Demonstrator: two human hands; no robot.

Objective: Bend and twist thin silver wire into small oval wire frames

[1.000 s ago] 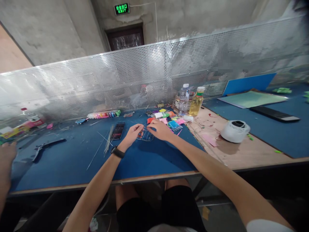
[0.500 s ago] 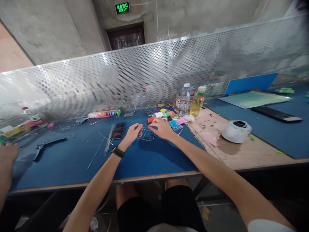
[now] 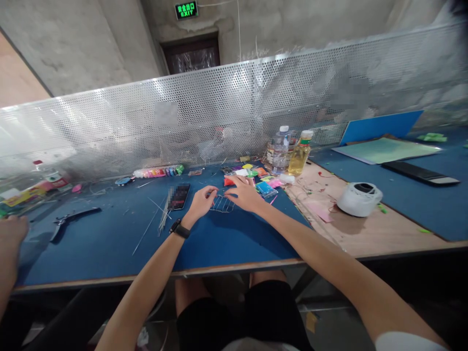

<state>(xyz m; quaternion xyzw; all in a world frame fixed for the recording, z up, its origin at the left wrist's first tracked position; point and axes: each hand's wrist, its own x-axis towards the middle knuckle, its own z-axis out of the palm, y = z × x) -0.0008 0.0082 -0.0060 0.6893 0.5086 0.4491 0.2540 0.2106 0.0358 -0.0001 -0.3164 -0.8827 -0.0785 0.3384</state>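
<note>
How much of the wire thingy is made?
Done: the wire grid already has several crossing wires. In hand: the left hand and right hand are at its far edge, their grip too small to see. Maybe to do: loose wires lie by the phone, but I can't tell how many it needs.

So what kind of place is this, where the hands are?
It looks like a craft workshop, though I can't be sure. Thin wires and pliers lie on the blue-topped table, and a green exit sign glows on the bare wall.
</note>
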